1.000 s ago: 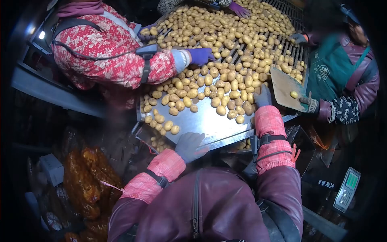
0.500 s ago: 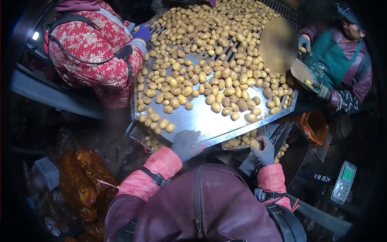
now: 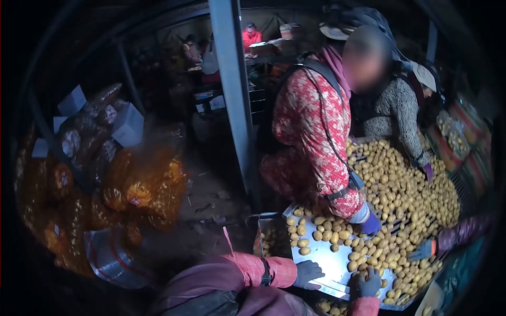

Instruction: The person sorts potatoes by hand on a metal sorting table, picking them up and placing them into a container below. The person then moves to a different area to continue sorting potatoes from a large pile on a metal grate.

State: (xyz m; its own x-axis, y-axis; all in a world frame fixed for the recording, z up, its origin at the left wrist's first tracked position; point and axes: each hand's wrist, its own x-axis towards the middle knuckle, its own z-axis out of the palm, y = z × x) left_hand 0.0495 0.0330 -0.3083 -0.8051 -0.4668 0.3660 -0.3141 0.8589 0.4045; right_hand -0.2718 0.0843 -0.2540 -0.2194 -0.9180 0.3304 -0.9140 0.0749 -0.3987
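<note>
Many potatoes (image 3: 387,210) are spread over a metal sorting table (image 3: 329,258). My left hand (image 3: 308,275), in a grey glove, lies at the table's near edge with its fingers stretched out and no potato in them. My right hand (image 3: 369,283), gloved too, is over the near part of the table among the potatoes. Its fingers are bent downward, with potatoes right beside the fingertips; what they close on is hidden under the glove. Below the table edge, more potatoes (image 3: 332,307) show in a container.
A person in red floral clothes (image 3: 311,126) works at the table's left side, another in grey (image 3: 400,108) beyond. A third person's gloved hand (image 3: 421,250) reaches in from the right. A steel post (image 3: 232,95) stands mid-view. Filled orange net bags (image 3: 142,184) and white boxes (image 3: 129,125) are left.
The view has swung left and up, bringing in the post and net bags. My right hand has moved from below the table edge, where it held a potato, to over the table. My left hand stays near the edge.
</note>
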